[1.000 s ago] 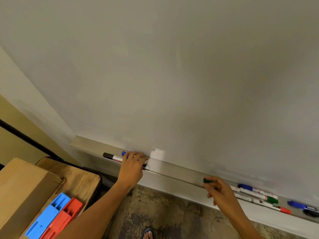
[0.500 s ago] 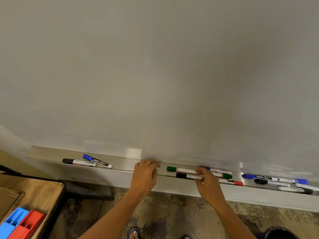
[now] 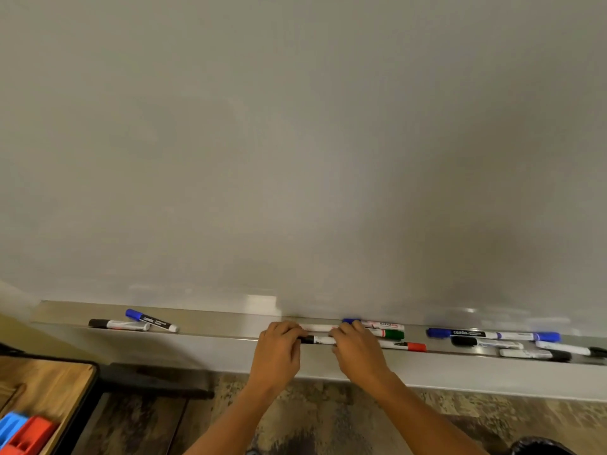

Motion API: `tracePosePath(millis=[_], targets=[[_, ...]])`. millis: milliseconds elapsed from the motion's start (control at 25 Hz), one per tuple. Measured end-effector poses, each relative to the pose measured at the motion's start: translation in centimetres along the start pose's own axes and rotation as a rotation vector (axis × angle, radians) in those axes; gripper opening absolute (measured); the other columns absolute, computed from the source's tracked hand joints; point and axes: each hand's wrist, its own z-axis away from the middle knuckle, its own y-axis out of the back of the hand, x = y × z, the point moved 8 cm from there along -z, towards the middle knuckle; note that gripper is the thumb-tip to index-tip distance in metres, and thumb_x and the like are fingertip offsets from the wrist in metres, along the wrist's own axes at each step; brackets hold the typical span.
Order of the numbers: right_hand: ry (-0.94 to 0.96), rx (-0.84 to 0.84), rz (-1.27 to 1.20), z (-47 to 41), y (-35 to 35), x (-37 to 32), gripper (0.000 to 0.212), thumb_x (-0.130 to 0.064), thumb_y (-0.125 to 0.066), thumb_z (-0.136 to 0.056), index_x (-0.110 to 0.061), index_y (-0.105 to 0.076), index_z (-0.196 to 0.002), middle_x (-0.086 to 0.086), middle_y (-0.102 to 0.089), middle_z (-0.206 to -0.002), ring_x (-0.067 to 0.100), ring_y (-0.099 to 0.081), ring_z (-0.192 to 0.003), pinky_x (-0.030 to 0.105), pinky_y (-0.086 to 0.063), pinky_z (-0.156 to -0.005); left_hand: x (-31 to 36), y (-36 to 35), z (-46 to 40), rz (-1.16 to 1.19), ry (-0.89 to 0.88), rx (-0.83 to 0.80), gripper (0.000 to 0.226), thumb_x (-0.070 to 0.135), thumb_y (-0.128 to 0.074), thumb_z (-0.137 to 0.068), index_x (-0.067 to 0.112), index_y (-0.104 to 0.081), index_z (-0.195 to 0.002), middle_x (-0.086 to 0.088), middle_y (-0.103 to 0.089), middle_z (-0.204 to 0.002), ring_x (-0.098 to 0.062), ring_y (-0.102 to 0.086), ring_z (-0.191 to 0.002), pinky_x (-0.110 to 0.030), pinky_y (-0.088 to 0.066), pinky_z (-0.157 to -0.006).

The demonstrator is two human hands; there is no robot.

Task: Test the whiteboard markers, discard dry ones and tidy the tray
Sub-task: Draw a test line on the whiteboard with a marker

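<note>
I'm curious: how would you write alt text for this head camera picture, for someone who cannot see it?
Two hands meet at a whiteboard tray, the left hand and right hand both touching a black-capped marker. More markers lie along the tray: two at the left, several with blue, green, red and black caps at the right. The whiteboard above is blank.

Tray (image 3: 213,325) – markers (image 3: 492,334) scattered, L to R.

Tray (image 3: 210,325), lower frame: brushed metal, satin. Markers (image 3: 391,333): glossy plastic. Whiteboard (image 3: 295,142): smooth, faintly glossy. Table (image 3: 42,382), lower left: wood-grain top.
</note>
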Motion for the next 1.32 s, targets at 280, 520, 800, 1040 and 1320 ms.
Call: tracePosePath(millis=[280, 520, 800, 1040, 1320], targets=[[0.035, 0.062, -0.020, 0.0, 0.2, 0.5, 0.030, -0.017, -0.088, -0.068, -0.025, -0.076, -0.094, -0.003, -0.067, -0.099, 0.020, -0.060, -0.089, 0.032, -0.054, -0.070, 1.8, 0.1, 2.8, -0.072, 0.107, 0.001, 0.044, 0.025, -0.060, -0.094, 0.030, -0.052, -0.138, 0.009, -0.057, -0.136, -0.012, -0.054, -0.122, -0.029, -0.041, -0.106], [0.079, 0.118, -0.076, 1.9, 2.4, 0.2, 0.025, -0.021, -0.080, -0.081, -0.025, -0.072, -0.104, -0.004, -0.065, -0.107, 0.021, -0.060, -0.097, 0.033, -0.054, -0.081, 2.7, 0.4, 2.7, -0.018, 0.148, -0.024, 0.048, 0.049, -0.052, -0.097, 0.031, -0.046, -0.141, 0.012, -0.050, -0.139, -0.010, -0.046, -0.126, -0.022, -0.035, -0.105], [0.112, 0.158, -0.157, 4.5, 5.1, -1.7, 0.033, -0.027, -0.057, -0.098, -0.025, -0.056, -0.132, -0.006, -0.056, -0.130, 0.016, -0.050, -0.124, 0.037, -0.029, -0.113, 4.0, 0.5, 1.7, 0.048, 0.029, -0.118, 0.032, 0.048, -0.047, -0.098, 0.025, -0.063, -0.115, 0.011, -0.059, -0.110, -0.006, -0.055, -0.099, -0.012, -0.036, -0.074], [0.223, 0.123, -0.255, 6.3, 6.1, -5.4, 0.034, -0.020, -0.060, -0.098, -0.023, -0.058, -0.131, -0.003, -0.063, -0.121, 0.014, -0.060, -0.108, 0.026, -0.052, -0.090, 5.3, 3.0, 3.2, 0.126, -0.170, -0.171, 0.037, 0.055, -0.035, -0.100, 0.031, -0.058, -0.116, 0.016, -0.057, -0.113, 0.004, -0.046, -0.099, -0.007, -0.037, -0.078], [0.211, 0.116, -0.232, 9.7, 8.3, -8.0, 0.027, -0.020, -0.055, -0.098, -0.022, -0.059, -0.125, -0.003, -0.064, -0.109, 0.009, -0.052, -0.083, 0.011, -0.037, -0.065, 5.2, 4.9, 4.8, 0.204, -0.389, -0.258, 0.043, 0.057, -0.035, -0.099, 0.022, -0.061, -0.104, 0.013, -0.058, -0.099, -0.005, -0.049, -0.092, -0.019, -0.041, -0.083]])
